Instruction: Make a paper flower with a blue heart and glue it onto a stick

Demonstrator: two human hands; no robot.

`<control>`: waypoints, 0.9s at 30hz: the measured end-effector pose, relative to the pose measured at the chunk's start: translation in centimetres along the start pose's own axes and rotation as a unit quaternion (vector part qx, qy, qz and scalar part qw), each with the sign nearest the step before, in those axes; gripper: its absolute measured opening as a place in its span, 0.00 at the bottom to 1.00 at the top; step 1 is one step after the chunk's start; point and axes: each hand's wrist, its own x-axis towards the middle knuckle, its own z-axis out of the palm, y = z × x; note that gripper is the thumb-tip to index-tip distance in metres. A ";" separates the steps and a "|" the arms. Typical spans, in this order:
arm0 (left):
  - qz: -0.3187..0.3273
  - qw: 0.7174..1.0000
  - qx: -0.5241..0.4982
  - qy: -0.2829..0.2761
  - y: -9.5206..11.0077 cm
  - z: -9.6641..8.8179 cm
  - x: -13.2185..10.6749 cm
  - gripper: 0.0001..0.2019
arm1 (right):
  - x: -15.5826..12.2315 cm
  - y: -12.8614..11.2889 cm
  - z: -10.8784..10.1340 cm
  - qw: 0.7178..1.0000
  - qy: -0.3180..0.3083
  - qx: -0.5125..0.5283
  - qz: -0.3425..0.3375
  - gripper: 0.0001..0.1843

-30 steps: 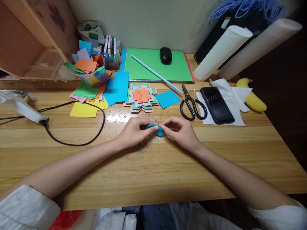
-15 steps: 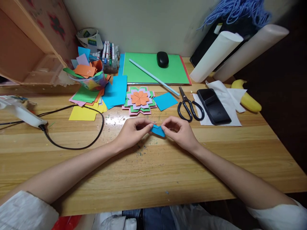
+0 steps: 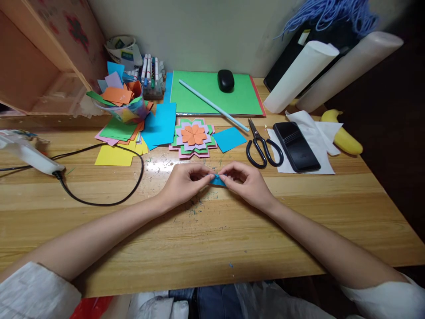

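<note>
A small folded piece of blue paper point(image 3: 218, 180) is pinched between my two hands, just above the table. My left hand point(image 3: 187, 182) grips its left end between thumb and fingers. On the other end, my right hand point(image 3: 247, 181) is closed in the same way, and the fingertips cover much of the paper. Behind the hands lies a layered paper flower point(image 3: 193, 136) in orange, lilac, green and pink. To its right is a flat blue paper square point(image 3: 229, 139), beside black-handled scissors point(image 3: 260, 146).
A black phone point(image 3: 296, 147) rests on white tissue at the right, near a banana point(image 3: 345, 138). A glue gun point(image 3: 36, 157) with a looping black cord lies left. Behind are a cup of paper scraps point(image 3: 128, 113), a light-blue stick point(image 3: 212, 105) and a mouse point(image 3: 226, 81) on green sheets.
My hands have come slightly closer together. The blue paper has tilted and less of its face shows between my fingers. Everything else stays in place.
</note>
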 end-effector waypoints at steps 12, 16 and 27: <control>-0.012 0.999 0.009 -0.034 0.4 -0.2 0.1 0.10 | 0.1 -0.3 -0.4 0.999 -0.051 0.014 -0.004 0.06; -0.014 0.999 0.005 -0.041 0.5 -0.2 0.1 0.11 | 0.1 -0.5 -0.2 0.999 -0.041 0.011 -0.003 0.06; 0.005 0.995 0.029 -0.097 0.8 -0.1 -0.1 0.09 | 0.1 -0.7 -0.1 0.997 -0.073 -0.005 -0.010 0.05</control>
